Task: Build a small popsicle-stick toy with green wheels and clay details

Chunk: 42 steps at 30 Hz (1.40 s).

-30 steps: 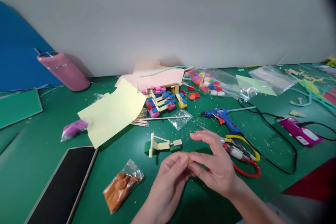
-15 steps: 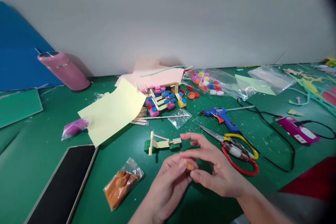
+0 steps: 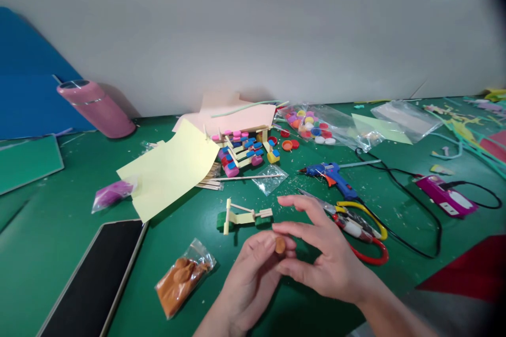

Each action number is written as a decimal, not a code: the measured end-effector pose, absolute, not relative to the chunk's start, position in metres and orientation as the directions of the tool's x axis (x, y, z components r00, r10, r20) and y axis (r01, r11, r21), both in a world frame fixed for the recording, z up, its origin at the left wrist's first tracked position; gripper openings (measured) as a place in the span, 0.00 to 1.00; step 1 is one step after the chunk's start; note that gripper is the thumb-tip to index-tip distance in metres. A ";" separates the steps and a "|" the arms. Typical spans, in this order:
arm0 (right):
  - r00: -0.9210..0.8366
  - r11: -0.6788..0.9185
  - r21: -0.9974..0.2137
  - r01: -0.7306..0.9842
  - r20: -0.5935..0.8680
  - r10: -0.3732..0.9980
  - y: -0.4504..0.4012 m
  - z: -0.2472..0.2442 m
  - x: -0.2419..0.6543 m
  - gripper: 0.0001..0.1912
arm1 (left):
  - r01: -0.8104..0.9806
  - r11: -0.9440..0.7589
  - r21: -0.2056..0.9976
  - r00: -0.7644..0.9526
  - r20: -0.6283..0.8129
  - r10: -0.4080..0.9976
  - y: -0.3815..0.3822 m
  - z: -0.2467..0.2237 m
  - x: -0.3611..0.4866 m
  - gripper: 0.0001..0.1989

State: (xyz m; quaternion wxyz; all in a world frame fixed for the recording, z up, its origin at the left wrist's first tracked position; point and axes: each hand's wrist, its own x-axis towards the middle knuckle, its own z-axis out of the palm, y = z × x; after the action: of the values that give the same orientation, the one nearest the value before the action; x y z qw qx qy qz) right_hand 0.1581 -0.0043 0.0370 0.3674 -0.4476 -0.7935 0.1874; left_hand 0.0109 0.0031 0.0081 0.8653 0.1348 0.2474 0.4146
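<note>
A small brown-orange lump of clay [image 3: 280, 245] is pinched between the thumb and fingers of my left hand [image 3: 256, 268]. Close on its right, my right hand [image 3: 324, 247] has its index and middle fingers apart, and its thumb reaches toward the left fingers. Whether the right fingertips touch the lump is unclear. Just beyond both hands stands a small model of pale sticks and strip on green blocks [image 3: 245, 218]. To the left of my hands lies a clear bag of orange-brown clay [image 3: 184, 279].
Scissors [image 3: 356, 226] and a blue glue gun [image 3: 332, 176] with a black cord lie at the right. Small colourful models [image 3: 245, 152], yellow paper [image 3: 169, 171] and a bag of caps [image 3: 310, 124] are farther back. A dark tablet [image 3: 95, 279] and pink bottle [image 3: 98, 108] sit left.
The lump has turned to show a rounder face and sits slightly higher and farther left. My right thumb has shifted left, while the right fingers have spread slightly.
</note>
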 end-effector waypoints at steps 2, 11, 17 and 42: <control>-0.326 0.516 -0.665 0.539 0.400 0.857 -0.004 0.037 0.156 0.14 | -0.641 0.632 0.436 0.558 -0.301 0.774 0.003 0.008 0.011 0.08; -0.341 0.571 -0.553 0.606 0.469 0.815 0.001 0.039 0.152 0.08 | -0.676 0.627 0.386 0.521 -0.352 0.778 0.001 0.011 0.011 0.06; -0.349 0.561 -0.586 0.585 0.442 0.826 0.000 0.035 0.156 0.20 | -0.648 0.614 0.451 0.529 -0.313 0.789 0.002 0.010 0.010 0.08; -0.354 0.554 -0.634 0.539 0.426 0.832 0.003 0.036 0.154 0.11 | -0.685 0.621 0.381 0.554 -0.283 0.783 0.001 0.004 0.010 0.07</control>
State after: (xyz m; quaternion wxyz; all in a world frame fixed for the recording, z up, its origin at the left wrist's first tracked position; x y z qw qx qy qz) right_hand 0.1536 0.0027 0.0364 0.3724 -0.4291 -0.7990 0.1968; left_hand 0.0097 0.0009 0.0042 0.8740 0.1139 0.2166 0.4199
